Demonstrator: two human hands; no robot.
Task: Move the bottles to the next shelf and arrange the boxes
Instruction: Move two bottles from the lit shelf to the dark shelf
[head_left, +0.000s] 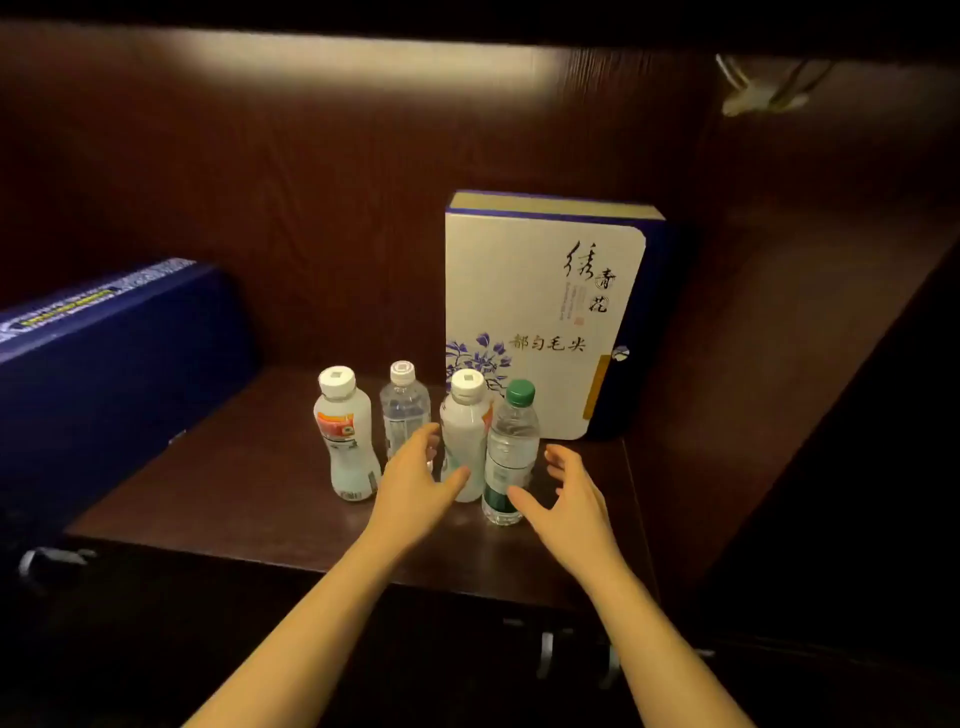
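Head view: at far left a blue box (104, 358) lies on the dark shelf (249, 499), its left end cut off by the frame and its label too dim to read. Right of it stand four upright bottles in a tight cluster: a milky bottle (345, 436), a clear bottle (404, 410) behind, partly hidden by the left hand (415, 483), a second milky bottle (465, 441), and a green-capped bottle (511, 452) nearest. The left hand reaches in with fingers spread and open, its thumb against the second milky bottle, gripping nothing. The right hand (566, 499) is likewise open and curled, just beside the green-capped bottle, thumb near its base. Far right, a white box (540, 322) stands upright against the back wall, its lower left corner hidden by the bottles.
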